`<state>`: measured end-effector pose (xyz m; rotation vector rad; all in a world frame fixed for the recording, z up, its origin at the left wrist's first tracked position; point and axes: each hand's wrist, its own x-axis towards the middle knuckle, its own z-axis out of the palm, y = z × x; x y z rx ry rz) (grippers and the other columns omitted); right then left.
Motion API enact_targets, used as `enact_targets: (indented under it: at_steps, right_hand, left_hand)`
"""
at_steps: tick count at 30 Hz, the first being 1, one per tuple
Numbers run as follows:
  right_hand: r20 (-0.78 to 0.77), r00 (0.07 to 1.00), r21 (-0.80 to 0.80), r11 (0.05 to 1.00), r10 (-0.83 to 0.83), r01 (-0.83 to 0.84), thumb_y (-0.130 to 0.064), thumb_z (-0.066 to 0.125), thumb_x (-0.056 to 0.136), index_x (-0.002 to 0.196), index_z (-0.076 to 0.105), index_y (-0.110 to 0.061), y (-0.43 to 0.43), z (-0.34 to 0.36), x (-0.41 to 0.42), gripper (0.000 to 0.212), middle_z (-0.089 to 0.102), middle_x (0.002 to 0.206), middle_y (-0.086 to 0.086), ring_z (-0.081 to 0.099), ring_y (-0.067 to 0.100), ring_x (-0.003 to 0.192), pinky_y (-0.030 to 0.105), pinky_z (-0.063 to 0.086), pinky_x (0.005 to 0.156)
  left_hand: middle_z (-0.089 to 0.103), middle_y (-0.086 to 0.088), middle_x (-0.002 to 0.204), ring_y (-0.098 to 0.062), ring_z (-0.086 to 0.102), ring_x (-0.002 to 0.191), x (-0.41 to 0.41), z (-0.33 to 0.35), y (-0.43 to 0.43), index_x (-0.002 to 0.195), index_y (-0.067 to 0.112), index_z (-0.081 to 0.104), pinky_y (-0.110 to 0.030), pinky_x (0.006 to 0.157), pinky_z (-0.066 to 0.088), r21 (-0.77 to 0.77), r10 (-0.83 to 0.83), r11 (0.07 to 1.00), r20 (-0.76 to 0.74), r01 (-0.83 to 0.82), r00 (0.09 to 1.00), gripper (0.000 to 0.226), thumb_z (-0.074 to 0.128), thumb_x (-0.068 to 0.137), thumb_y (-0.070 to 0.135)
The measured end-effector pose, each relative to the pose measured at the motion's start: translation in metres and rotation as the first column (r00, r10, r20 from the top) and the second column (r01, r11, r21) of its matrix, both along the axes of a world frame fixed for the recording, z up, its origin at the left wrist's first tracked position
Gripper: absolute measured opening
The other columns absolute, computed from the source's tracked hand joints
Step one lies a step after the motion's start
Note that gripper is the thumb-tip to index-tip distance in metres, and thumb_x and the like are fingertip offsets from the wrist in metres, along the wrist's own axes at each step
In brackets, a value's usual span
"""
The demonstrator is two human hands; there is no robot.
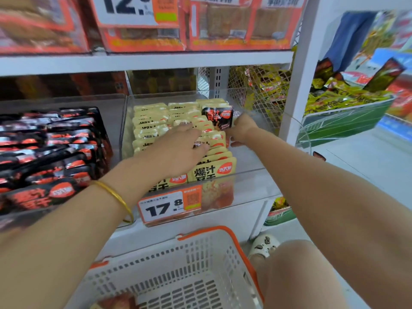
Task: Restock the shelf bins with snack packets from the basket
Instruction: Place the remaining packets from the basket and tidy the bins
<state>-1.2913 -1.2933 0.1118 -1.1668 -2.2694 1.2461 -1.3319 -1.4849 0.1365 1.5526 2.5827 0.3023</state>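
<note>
A clear shelf bin (pixel 249 184) holds rows of upright yellow snack packets (pixel 151 121). One black packet (pixel 217 118) stands at the back of the right row. My left hand (pixel 178 150) lies flat on the middle packets with its fingers spread, holding nothing. My right hand (pixel 242 129) is at the right side of the row, just beside the black packet, with thumb and fingers pinched on the edge of a yellow packet (pixel 219 139). The white basket (pixel 223 230) with an orange rim sits below the shelf; a reddish packet (pixel 118 302) lies in its near left corner.
A bin of black packets (pixel 55 148) stands to the left. A price tag marked 17.8 (pixel 169 206) hangs on the yellow bin's front. Orange boxes (pixel 240 23) fill the shelf above. A white shelf post (pixel 298 85) and a green bin of yellow packets (pixel 347 108) are on the right.
</note>
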Motion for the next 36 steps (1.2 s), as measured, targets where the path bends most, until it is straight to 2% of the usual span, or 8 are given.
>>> enact_targets:
  at_steps: [6,10,14,19,24,27,30,36]
  right_hand:
    - [0.084,0.987,-0.283,0.947,-0.136,0.155,-0.016,0.038,0.102,0.096,0.046,-0.002,0.012,-0.024,-0.028,0.017,0.058,0.079,0.013,0.055,0.023,0.063,0.026,0.049,0.037]
    - [0.144,0.981,-0.136,0.98,-0.128,0.147,-0.007,0.052,0.094,0.112,0.051,0.003,0.025,-0.035,-0.029,0.021,0.066,0.105,0.02,0.069,0.032,0.086,0.045,0.059,0.071]
    - [0.144,0.988,0.227,0.974,-0.052,0.019,-0.014,0.059,0.09,0.091,0.055,-0.006,0.015,-0.01,-0.003,0.009,0.067,0.095,0.018,0.068,0.033,0.085,0.045,0.057,0.073]
    - [0.158,0.981,0.81,0.582,-0.11,-0.065,-0.02,0.051,0.093,0.094,0.053,-0.016,-0.02,0.027,0.049,0.004,0.062,0.093,0.01,0.059,0.034,0.086,0.032,0.036,0.058]
    - [0.01,1.0,0.965,0.263,0.007,-0.012,-0.014,0.057,0.089,0.093,0.058,-0.015,-0.093,0.048,0.072,0.004,0.062,0.085,0.008,0.058,0.033,0.08,0.025,0.021,0.047]
    - [-0.04,0.975,0.96,0.277,0.217,-0.022,-0.02,0.059,0.089,0.093,0.059,-0.012,-0.157,0.057,0.066,0.008,0.063,0.085,0.009,0.059,0.034,0.083,0.03,0.031,0.051]
    - [-0.001,0.921,0.907,0.388,0.39,-0.164,-0.029,0.056,0.093,0.101,0.054,-0.013,-0.21,0.055,0.045,0.019,0.063,0.092,0.01,0.057,0.034,0.089,0.037,0.04,0.059]
    - [-0.063,0.797,0.72,0.58,0.601,-0.381,-0.027,0.06,0.09,0.12,0.051,-0.016,-0.26,0.032,0.003,0.033,0.066,0.095,0.007,0.06,0.032,0.092,0.043,0.048,0.078]
  left_hand:
    - [0.013,-0.008,0.158,-0.017,0.009,0.146,-0.004,0.001,0.005,0.148,0.012,0.026,-0.027,0.115,0.01,0.011,0.002,1.0,0.01,-0.002,1.0,0.055,0.032,0.101,0.04]
    - [0.02,-0.011,0.156,-0.019,0.014,0.144,-0.008,0.0,0.006,0.146,0.009,0.029,-0.025,0.113,0.013,0.027,-0.002,1.0,0.01,0.001,1.0,0.054,0.032,0.101,0.039]
    - [0.026,-0.009,0.154,-0.019,0.019,0.143,-0.012,-0.002,0.001,0.143,0.009,0.035,-0.024,0.111,0.015,0.13,-0.001,0.992,0.035,-0.004,0.999,0.051,0.037,0.1,0.036]
    - [0.042,-0.007,0.143,-0.017,0.038,0.13,-0.006,0.008,-0.028,0.14,0.011,0.039,-0.021,0.101,0.026,0.436,0.058,0.897,0.033,-0.067,0.998,0.048,0.051,0.096,0.023]
    - [0.038,-0.002,0.143,-0.011,0.054,0.11,-0.002,0.024,-0.077,0.147,0.021,0.023,-0.024,0.096,0.044,0.619,0.077,0.766,0.18,-0.173,0.981,0.066,0.058,0.092,0.018]
    - [0.058,0.001,0.113,-0.002,0.059,0.082,-0.007,0.03,-0.123,0.129,0.025,0.043,-0.012,0.077,0.048,0.696,0.105,0.694,0.156,-0.185,0.982,0.04,0.057,0.092,0.016]
    - [0.064,-0.003,0.084,-0.017,0.066,0.078,-0.018,0.036,-0.175,0.097,0.029,0.049,-0.045,0.072,0.057,0.745,0.106,0.615,0.247,-0.259,0.963,0.021,0.058,0.09,0.011]
    - [0.063,-0.015,0.082,-0.011,0.066,0.065,-0.033,0.045,-0.24,0.083,0.019,0.048,-0.035,0.061,0.057,0.599,0.247,0.738,0.186,-0.309,0.951,0.017,0.057,0.091,0.007]
